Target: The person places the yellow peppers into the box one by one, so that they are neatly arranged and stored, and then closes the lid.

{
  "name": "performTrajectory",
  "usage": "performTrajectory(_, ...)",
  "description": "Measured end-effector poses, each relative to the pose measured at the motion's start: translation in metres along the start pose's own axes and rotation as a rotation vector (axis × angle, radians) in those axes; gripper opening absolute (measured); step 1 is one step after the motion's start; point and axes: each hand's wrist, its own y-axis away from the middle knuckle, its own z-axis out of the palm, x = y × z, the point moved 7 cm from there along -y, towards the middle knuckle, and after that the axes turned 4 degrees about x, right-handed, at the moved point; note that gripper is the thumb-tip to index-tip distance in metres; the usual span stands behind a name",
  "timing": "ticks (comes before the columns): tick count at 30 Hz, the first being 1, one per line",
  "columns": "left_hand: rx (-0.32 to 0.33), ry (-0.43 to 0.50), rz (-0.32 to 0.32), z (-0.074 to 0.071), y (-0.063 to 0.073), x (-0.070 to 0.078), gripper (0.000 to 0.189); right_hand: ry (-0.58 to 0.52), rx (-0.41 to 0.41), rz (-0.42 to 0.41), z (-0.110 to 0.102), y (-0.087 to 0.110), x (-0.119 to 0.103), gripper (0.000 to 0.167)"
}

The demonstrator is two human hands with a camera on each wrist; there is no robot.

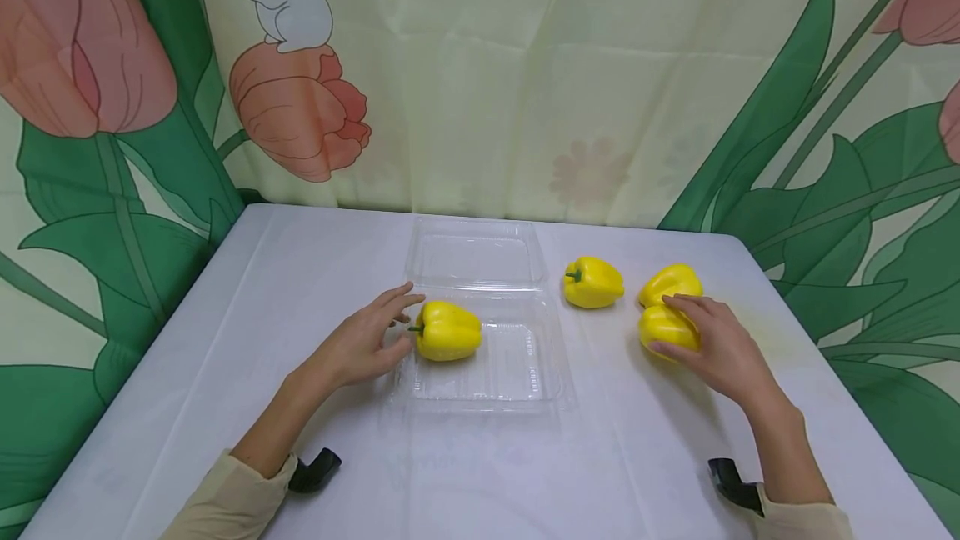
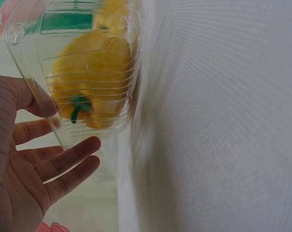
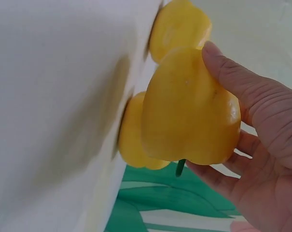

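Observation:
A yellow bell pepper [image 1: 448, 332] with a green stem lies in the left part of a clear plastic clamshell box [image 1: 517, 369], its lid [image 1: 476, 252] folded back flat. My left hand [image 1: 367, 344] is at the box's left edge, fingers loosely spread beside the pepper's stem; in the left wrist view the hand [image 2: 25, 159] holds nothing, and whether it touches the rim I cannot tell. My right hand [image 1: 723, 352] grips a second yellow bell pepper [image 3: 191, 111] between thumb and fingers, apart from the table, its green stem pointing down in the right wrist view.
Another yellow bell pepper [image 1: 596, 283] lies just right of the box. One more pepper [image 1: 670, 280] sits behind the gripped one. A white cloth covers the table [image 1: 480, 473]; a flower-printed curtain [image 1: 480, 90] hangs behind its far edge. Black wrist mounts [image 1: 315, 471] stick out from both sleeves.

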Motion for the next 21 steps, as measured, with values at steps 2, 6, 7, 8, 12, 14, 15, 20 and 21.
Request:
performTrajectory(2, 0.004, 0.0, 0.003, 0.0, 0.001, 0.0, 0.059, -0.004, 0.005, -0.003, 0.0, 0.0, -0.003, 0.077)
performTrajectory(6, 0.01, 0.0, 0.006, -0.001, 0.001, 0.001, 0.059, -0.014, 0.021, -0.019, -0.001, -0.001, -0.009, 0.077)
performTrajectory(7, 0.011, -0.002, 0.007, -0.001, 0.001, 0.001, 0.059, -0.016, 0.026, -0.024, -0.001, -0.002, -0.01, 0.076)
performTrajectory(8, 0.009, -0.002, 0.005, -0.001, 0.001, 0.001, 0.059, -0.017, 0.03, -0.031, -0.001, -0.002, -0.012, 0.076)
performTrajectory(12, 0.007, -0.003, 0.009, 0.001, 0.001, 0.0, 0.059, -0.026, 0.035, -0.046, 0.0, -0.002, -0.016, 0.074)
performTrajectory(14, 0.004, -0.002, 0.009, 0.001, 0.001, 0.0, 0.059, -0.028, 0.032, -0.047, 0.0, -0.002, -0.018, 0.074)
performTrajectory(15, 0.005, -0.003, 0.011, 0.001, 0.001, 0.001, 0.059, -0.029, 0.031, -0.047, 0.0, -0.002, -0.019, 0.075)
performTrajectory(20, 0.014, -0.003, 0.012, 0.0, 0.0, 0.001, 0.059, -0.031, 0.03, -0.051, 0.0, -0.004, -0.024, 0.075)
performTrajectory(21, 0.015, -0.003, 0.012, -0.001, 0.0, 0.001, 0.059, -0.031, 0.031, -0.052, 0.0, -0.004, -0.025, 0.074)
